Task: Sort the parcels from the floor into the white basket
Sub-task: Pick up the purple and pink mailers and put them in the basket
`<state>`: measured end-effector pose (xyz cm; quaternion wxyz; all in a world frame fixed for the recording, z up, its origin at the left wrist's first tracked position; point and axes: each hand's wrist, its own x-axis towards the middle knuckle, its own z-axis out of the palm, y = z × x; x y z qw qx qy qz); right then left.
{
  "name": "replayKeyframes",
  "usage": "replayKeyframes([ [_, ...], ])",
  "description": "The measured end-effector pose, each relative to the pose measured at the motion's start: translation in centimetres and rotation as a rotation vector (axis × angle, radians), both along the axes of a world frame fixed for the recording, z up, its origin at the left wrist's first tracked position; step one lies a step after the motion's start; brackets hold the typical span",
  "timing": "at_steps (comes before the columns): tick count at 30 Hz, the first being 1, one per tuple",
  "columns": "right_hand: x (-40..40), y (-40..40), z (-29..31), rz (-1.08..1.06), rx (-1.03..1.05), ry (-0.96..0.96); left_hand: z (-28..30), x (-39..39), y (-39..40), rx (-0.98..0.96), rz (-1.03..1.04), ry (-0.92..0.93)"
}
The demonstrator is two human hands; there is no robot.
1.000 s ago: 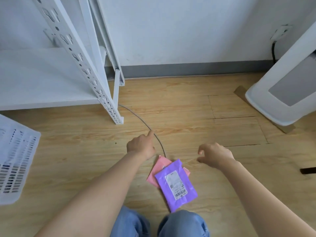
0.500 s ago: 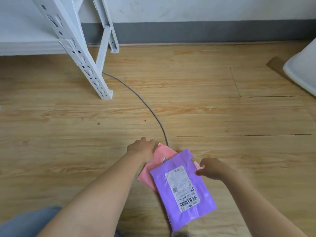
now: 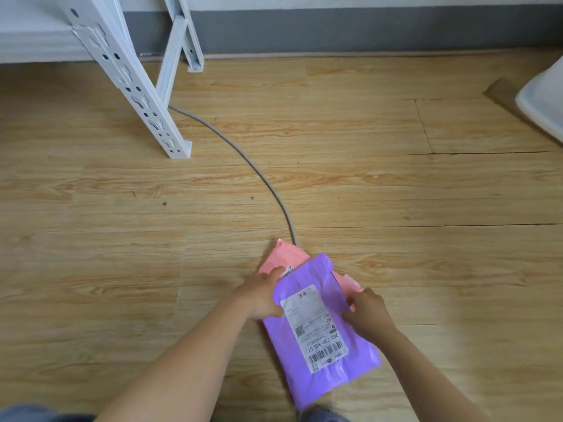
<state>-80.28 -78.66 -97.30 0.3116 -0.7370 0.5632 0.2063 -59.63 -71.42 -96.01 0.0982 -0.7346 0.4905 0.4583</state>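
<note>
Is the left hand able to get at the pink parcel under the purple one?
Probably yes: the left hand already rests on the pink parcel's bare far corner, beside the purple parcel covering the rest.

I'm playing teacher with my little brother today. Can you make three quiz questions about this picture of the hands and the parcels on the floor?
1. True or false: the purple parcel lies on top of the pink parcel.
2. Which hand touches the purple parcel's right edge?
A. left hand
B. right hand
C. neither
3. Fill in: the grey cable runs across the wooden ____ and ends behind the pink parcel.

Key
1. True.
2. B.
3. Floor.
</note>
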Motion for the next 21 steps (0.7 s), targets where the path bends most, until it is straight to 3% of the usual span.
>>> replayKeyframes([
  [4, 1.4, -0.8, -0.2, -0.004, -0.185, -0.203, 0.0, 0.5, 0.3, -0.070, 0.051, -0.123],
  [6, 1.9, -1.2, -0.4, 0.030, -0.162, -0.229, 0.0, 0.7, 0.5, -0.094, 0.125, -0.154],
  [9, 2.3, -1.1, -1.0, 0.042, -0.016, -0.115, -0.2, 0.8, 0.9, -0.085, 0.196, -0.129],
  [13, 2.3, 0.0, -1.6, -0.014, -0.036, 0.001, -0.3, 0.4, 1.3, -0.098, 0.184, -0.090],
  [21, 3.8, -3.6, 5.0, -0.329, 0.105, -0.425, 3.1, 1.8, -0.5, -0.144, 0.233, -0.237],
])
